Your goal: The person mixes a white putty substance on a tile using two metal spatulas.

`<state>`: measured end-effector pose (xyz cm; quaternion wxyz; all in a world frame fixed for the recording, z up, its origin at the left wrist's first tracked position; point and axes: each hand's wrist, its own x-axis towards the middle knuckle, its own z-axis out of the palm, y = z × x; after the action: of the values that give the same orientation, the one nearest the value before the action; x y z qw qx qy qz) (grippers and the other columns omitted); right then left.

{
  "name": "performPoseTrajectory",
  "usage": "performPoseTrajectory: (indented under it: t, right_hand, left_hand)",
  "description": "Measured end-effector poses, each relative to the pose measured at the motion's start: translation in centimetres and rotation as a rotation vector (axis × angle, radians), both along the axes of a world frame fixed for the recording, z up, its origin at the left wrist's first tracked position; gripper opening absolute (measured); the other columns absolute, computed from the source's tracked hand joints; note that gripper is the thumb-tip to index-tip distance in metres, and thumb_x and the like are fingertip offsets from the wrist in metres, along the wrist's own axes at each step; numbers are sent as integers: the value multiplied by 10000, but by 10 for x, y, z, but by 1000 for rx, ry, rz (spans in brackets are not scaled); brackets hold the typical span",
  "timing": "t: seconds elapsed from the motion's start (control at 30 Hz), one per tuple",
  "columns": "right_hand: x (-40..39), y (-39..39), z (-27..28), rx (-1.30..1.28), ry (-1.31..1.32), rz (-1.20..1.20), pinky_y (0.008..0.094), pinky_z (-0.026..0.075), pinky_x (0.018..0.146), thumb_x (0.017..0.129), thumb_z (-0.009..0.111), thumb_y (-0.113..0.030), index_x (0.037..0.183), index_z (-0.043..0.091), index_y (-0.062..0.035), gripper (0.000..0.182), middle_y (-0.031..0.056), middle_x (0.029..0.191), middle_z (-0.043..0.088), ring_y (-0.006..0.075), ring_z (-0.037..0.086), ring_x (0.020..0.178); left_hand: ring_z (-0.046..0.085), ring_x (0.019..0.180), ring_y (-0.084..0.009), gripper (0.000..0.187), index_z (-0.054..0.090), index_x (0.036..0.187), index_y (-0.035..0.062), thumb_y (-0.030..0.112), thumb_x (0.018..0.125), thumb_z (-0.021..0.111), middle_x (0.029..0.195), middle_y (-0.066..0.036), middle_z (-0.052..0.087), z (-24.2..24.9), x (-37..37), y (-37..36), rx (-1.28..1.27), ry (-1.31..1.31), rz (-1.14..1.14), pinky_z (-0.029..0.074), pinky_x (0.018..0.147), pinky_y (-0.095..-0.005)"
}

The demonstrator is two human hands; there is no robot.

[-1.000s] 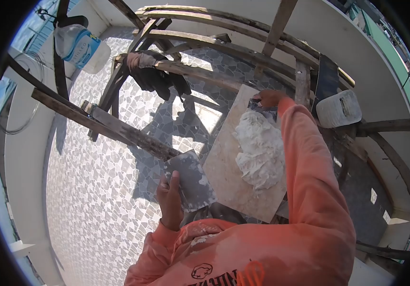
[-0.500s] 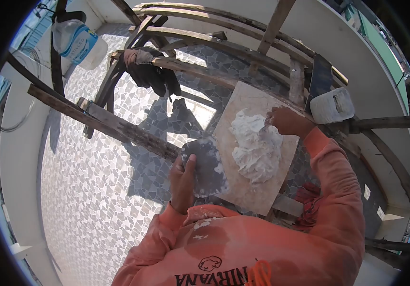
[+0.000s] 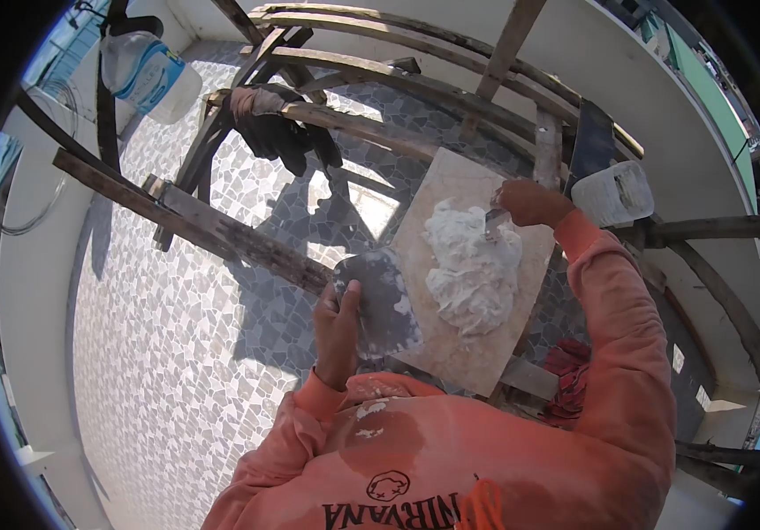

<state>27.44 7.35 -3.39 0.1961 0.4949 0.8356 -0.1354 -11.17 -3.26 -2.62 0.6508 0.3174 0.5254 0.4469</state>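
Observation:
My left hand (image 3: 338,329) grips a flat grey metal plate (image 3: 383,300) smeared with white paste, held next to the left edge of a beige board (image 3: 459,344). On the board lies a heap of white plaster (image 3: 468,261). My right hand (image 3: 528,203) is closed on a small putty knife (image 3: 493,221) whose blade digs into the upper right of the plaster heap. Orange sleeves cover both arms.
Rough wooden scaffold beams (image 3: 221,234) cross below the board, over a mosaic tiled floor (image 3: 177,353). Dark cloth (image 3: 278,132) hangs on a beam. A white plastic jug (image 3: 611,193) sits at the right, a blue-labelled bag (image 3: 146,75) at the upper left. Curved white wall (image 3: 663,115) beyond.
My right hand came back from the board's far edge and now works the knife into the plaster. My left hand brought the grey plate up beside the board.

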Motion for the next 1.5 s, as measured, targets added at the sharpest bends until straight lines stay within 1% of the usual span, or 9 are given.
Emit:
performPoseTrajectory:
  t: [0.1, 0.37, 0.6, 0.73, 0.87, 1.0, 1.17, 1.3, 1.5]
  right_hand:
    - [-4, 19, -17, 111, 180, -4, 485, 532, 821, 735, 577, 11, 997, 701, -59, 298, 188, 986, 680, 393, 650, 973]
    - [-9, 7, -11, -155, -37, -28, 484, 525, 810, 736, 610, -36, 1015, 712, -64, 299, 189, 937, 695, 385, 668, 936]
    - [-2, 0, -58, 144, 113, -39, 468, 545, 794, 763, 606, -63, 984, 727, -70, 251, 179, 924, 704, 372, 685, 913]
    - [2, -25, -30, -132, 34, -67, 463, 529, 824, 739, 589, -19, 1007, 708, -76, 298, 182, 946, 678, 370, 651, 952]
    - [7, -32, -1, 1, -6, -112, 478, 526, 820, 731, 584, -13, 972, 697, -58, 269, 178, 939, 676, 382, 653, 938]
    - [-23, -83, -6, 377, 84, -166, 444, 508, 812, 805, 602, -74, 959, 703, -48, 185, 99, 946, 666, 279, 635, 953]
    - [-57, -155, -39, 332, -1, -97, 420, 487, 804, 881, 560, -123, 971, 701, -51, 182, 79, 959, 647, 247, 607, 979]
    - [-41, -154, -10, 406, 18, -254, 407, 483, 806, 874, 576, -142, 968, 694, -54, 174, 74, 974, 642, 241, 603, 988]
    - [-72, -186, -43, 410, 14, -267, 403, 485, 825, 852, 603, -166, 1035, 683, -45, 233, 69, 988, 636, 232, 584, 1012]
  left_hand:
    - [499, 693, -20, 201, 630, 1077, 16, 199, 1001, 596, 830, 36, 610, 0, 2, 0, -36, 54, -42, 423, 596, -208]
    - [536, 708, -23, 194, 626, 1076, 15, 190, 1003, 589, 832, 33, 625, 14, 11, 1, 32, -19, -35, 443, 607, -209]
    - [513, 715, -23, 195, 625, 1080, 18, 194, 1006, 587, 842, 37, 610, 4, 9, 3, 32, 28, -79, 436, 617, -214]
    - [493, 728, -19, 187, 626, 1055, 23, 201, 1008, 586, 842, 44, 598, 11, 12, 4, 40, 20, -49, 421, 625, -209]
    - [495, 740, -18, 182, 628, 1039, 29, 203, 1011, 582, 847, 43, 600, 7, 12, 6, 40, 23, -66, 420, 635, -208]
    - [494, 740, -17, 178, 633, 1035, 34, 203, 1010, 583, 845, 44, 599, 9, 16, 8, 28, 9, -58, 417, 636, -209]
    - [491, 733, -13, 171, 634, 1028, 37, 200, 1009, 585, 843, 51, 597, 9, 22, 15, 25, 15, -87, 410, 626, -202]
    - [485, 720, -7, 173, 634, 1021, 38, 203, 1009, 584, 836, 57, 592, 4, 26, 15, 15, 23, -148, 404, 615, -197]
    - [480, 711, -5, 175, 630, 1013, 38, 208, 1008, 590, 823, 58, 585, 5, 36, 11, 42, 8, -221, 399, 602, -199]
